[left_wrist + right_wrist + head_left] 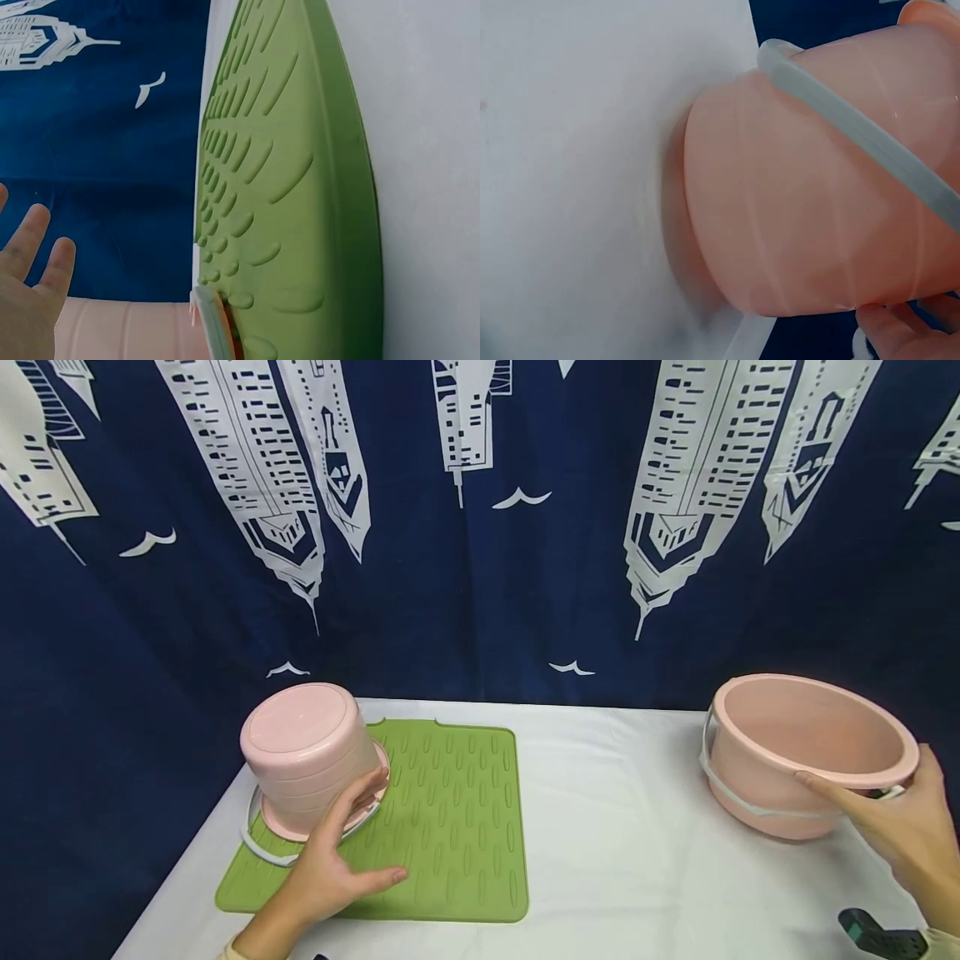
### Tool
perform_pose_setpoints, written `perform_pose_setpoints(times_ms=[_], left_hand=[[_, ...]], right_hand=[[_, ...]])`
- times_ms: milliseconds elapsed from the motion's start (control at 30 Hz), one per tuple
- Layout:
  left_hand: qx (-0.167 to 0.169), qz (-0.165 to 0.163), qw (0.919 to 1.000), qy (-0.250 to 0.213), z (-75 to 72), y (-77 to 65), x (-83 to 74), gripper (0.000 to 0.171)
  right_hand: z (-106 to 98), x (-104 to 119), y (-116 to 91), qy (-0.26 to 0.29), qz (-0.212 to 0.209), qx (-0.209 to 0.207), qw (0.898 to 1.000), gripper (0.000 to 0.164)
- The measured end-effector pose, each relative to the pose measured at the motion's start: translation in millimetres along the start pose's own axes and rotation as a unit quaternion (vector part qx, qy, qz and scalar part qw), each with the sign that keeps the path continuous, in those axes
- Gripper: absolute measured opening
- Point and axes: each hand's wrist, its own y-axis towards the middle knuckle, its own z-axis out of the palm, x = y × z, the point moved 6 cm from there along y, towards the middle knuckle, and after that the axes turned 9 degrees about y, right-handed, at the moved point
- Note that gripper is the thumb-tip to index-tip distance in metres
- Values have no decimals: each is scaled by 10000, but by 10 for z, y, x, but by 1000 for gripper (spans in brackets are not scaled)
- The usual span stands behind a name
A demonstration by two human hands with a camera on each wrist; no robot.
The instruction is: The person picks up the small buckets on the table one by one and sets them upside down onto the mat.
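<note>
A pink bucket [300, 752] is upside down, tilted, on the left part of a green ridged mat [457, 810]. Its pale handle [264, 852] hangs down around the rim. Over the near side of this bucket my left hand [333, 860] spreads its thumb and fingers; whether they touch it I cannot tell. On the right, a second pink bucket [772, 793] has its mouth up and its handle [870, 146] lowered against the side. My right hand [892, 827] grips it at the near right rim, thumb in front, most fingers hidden behind.
A white-covered table [600, 827] lies under everything. Behind it hangs a dark blue cloth [480, 610] with white building shapes. A black device [881, 935] is by the right wrist.
</note>
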Motion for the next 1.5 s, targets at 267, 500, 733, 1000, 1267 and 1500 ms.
perform_pose_setpoints(times_ms=[267, 500, 733, 1000, 1267, 1500], left_hand=[[-32, 293, 9994, -156, 36, 4, -54, 110], [-10, 358, 9991, -236, 73, -5, -76, 109], [-51, 493, 9982, -341, 164, 6, -112, 107], [-27, 628, 9970, -452, 259, 49, -164, 107], [35, 570, 9958, -713, 349, 70, -204, 105], [160, 319, 9941, -1028, 444, 126, -237, 105]], right_hand=[[106, 150, -40, 91, 125, 81, 9998, 103], [255, 314, -135, 278, 321, 225, 9988, 104], [432, 534, -229, 417, 174, 381, 9983, 102], [608, 748, -341, 918, 2, 756, 9929, 100], [786, 874, -489, 2402, -98, 1084, 9646, 88], [967, 951, -594, 3648, 266, 1408, 9200, 81]])
